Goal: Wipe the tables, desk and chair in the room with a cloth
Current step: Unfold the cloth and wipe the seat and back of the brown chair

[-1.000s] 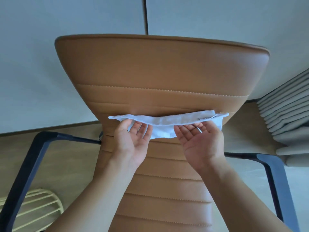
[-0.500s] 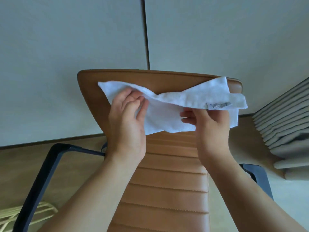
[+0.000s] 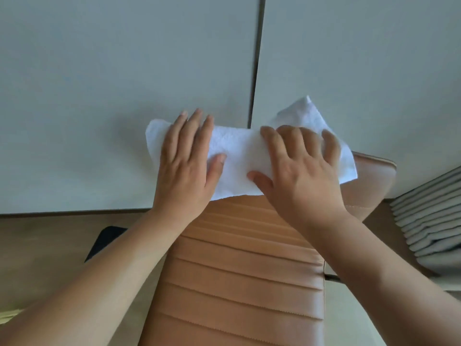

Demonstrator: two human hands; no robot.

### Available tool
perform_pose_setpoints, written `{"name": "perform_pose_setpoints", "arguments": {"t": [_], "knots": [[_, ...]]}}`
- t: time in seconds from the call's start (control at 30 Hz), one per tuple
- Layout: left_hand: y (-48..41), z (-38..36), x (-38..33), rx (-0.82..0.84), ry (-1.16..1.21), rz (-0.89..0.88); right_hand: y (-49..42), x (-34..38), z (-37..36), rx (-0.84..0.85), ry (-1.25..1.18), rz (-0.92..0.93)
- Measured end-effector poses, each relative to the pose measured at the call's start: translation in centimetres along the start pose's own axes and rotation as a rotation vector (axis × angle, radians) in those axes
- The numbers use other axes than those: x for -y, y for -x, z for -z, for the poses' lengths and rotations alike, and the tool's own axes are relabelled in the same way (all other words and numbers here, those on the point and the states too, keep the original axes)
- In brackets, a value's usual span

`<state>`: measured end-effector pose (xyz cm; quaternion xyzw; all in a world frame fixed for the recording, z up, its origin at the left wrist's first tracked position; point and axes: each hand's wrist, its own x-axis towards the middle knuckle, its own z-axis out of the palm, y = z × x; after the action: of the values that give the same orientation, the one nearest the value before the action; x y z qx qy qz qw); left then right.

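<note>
Left grip (image 3: 185,171), right grip (image 3: 299,176) spread flat, pressing white terry cloth (image 3: 237,151) onto ribbed tan leather chair (image 3: 237,270).

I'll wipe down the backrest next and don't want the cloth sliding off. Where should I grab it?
Take the white cloth where it folds over the top edge of the tan ribbed leather chair back, from above, fingers behind, thumb in front. Draped across that edge, both its faces seem reachable between the left hand and right hand.
</note>
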<state>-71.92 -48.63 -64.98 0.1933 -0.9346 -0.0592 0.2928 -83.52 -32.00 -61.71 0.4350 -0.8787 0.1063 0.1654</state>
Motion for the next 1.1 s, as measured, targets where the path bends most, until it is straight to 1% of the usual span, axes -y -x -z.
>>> {"name": "perform_pose_setpoints", "arguments": {"t": [0.07, 0.13, 0.23, 0.3, 0.4, 0.47, 0.5, 0.57, 0.63, 0.7, 0.77, 0.83, 0.93, 1.0, 1.1], "knots": [[-0.2, 0.4, 1.8, -0.002, -0.012, 0.029, -1.9, 1.6, -0.3, 0.064, 0.04, 0.052], [0.0, 0.7, 3.5, 0.002, 0.098, 0.121, -3.7, 3.3, -0.4, 0.083, 0.042, 0.116], [1.0, 0.9, 5.3, 0.028, 0.465, 0.429, -6.0, 6.4, -0.5, 0.169, 0.03, 0.226], [2.0, 0.3, 5.4, 0.041, 0.663, 0.655, -7.1, 8.2, -1.1, 0.181, 0.032, 0.289], [3.3, -2.6, 6.0, 0.053, 0.687, 0.893, -8.3, 10.1, -1.6, 0.186, 0.043, 0.345], [3.7, -4.2, 6.1, 0.109, 0.798, 1.095, -8.7, 10.8, -1.9, 0.198, 0.068, 0.366], [4.1, -4.8, 6.3, 0.119, 0.827, 1.15, -8.7, 11.2, -2.2, 0.183, 0.092, 0.391], [5.0, -5.0, 5.8, 0.12, 0.87, 1.132, -8.5, 12.0, -3.0, 0.163, 0.172, 0.47], [5.8, -4.3, 4.7, 0.109, 0.908, 1.063, -8.1, 12.5, -3.6, 0.174, 0.288, 0.534], [6.6, -4.4, 4.5, 0.091, 0.96, 1.053, -7.9, 13.0, -4.0, 0.143, 0.359, 0.592], [7.0, -4.9, 4.8, 0.123, 0.972, 1.064, -7.5, 13.3, -4.3, 0.124, 0.424, 0.672], [8.2, -6.2, 5.6, 0.158, 0.981, 1.096, -6.9, 13.7, -4.8, 0.182, 0.555, 0.776], [10.4, -8.4, 6.2, 0.232, 0.968, 1.099, -5.5, 14.3, -6.2, 0.333, 0.777, 0.912], [11.7, -10.1, 6.6, 0.264, 1.003, 1.117, -5.0, 14.2, -7.6, 0.422, 0.832, 0.928], [13.4, -12.1, 6.6, 0.347, 1.022, 1.086, -4.7, 14.4, -9.5, 0.551, 0.868, 0.951]]}}
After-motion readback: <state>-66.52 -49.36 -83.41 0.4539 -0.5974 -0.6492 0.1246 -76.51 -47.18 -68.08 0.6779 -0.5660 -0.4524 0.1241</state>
